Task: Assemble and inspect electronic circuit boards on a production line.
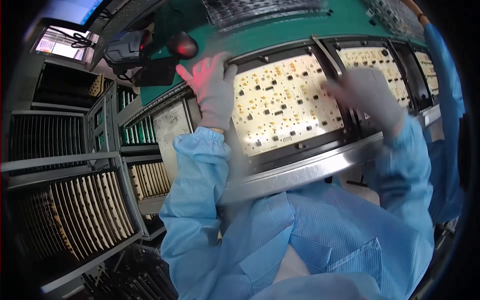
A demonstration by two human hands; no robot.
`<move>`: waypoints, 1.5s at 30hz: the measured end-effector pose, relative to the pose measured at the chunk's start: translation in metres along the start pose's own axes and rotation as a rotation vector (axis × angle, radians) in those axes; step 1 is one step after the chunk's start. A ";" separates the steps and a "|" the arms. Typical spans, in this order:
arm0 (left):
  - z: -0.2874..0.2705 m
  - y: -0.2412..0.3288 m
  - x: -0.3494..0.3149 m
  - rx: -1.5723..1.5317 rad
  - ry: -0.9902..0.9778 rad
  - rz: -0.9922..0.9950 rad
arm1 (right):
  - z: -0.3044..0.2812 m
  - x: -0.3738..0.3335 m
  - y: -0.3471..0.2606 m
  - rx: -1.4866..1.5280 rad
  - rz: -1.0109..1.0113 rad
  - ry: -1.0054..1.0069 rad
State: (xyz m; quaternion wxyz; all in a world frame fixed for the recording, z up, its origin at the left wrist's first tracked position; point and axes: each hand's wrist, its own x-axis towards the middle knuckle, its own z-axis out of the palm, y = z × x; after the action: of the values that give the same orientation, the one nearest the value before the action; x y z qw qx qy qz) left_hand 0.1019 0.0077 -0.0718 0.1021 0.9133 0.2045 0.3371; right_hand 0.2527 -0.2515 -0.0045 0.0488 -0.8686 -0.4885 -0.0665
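Green matting point(300, 29) is laid across the far side of the workbench, and slotted racks point(95, 212) filled with upright boards are stood at the left. A cream circuit board point(285, 110) is seated in a black carrier point(300, 154) at the middle of the scene, face up, with small dark and yellow parts already spread over it. A second populated board point(370, 52) is held in a frame to its right, and part of a third board point(429, 72) is seen farther right. Whether anything is left to be done to the middle board cannot be told.

The gloved left hand point(212, 82) is placed just beside the board's left edge, its fingers spread and nothing seen held; contact with the carrier cannot be confirmed. The gloved right hand point(372, 95) is set over the right edge of the carrier, reaching toward the second board; its fingers are bent but blurred, so its grip cannot be told.

Movement is bounded on the near side by a shiny metal rail point(300, 175), on the far left by a dark mouse point(183, 45), and on the far right by another person's blue sleeve point(445, 65). More room seems to be offered above the board's face, between the hands.
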 end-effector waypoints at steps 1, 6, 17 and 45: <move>0.000 -0.001 0.000 -0.036 0.017 -0.010 | -0.005 -0.023 0.000 -0.070 0.013 -0.053; 0.013 0.002 -0.004 -0.031 0.044 -0.040 | -0.003 -0.070 -0.001 -0.133 0.055 -0.329; -0.002 0.005 0.003 -0.309 -0.041 -0.072 | -0.036 0.026 0.006 0.459 -0.132 -0.344; 0.017 0.018 -0.005 -0.398 -0.098 -0.003 | 0.106 0.331 -0.022 0.213 -0.191 0.033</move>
State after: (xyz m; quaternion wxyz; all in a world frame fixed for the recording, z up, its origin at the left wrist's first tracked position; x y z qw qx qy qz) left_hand 0.1149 -0.0111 -0.0813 0.2910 0.8901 0.1298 0.3258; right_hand 0.4112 0.0546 -0.0545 0.1423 -0.8068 -0.5725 -0.0331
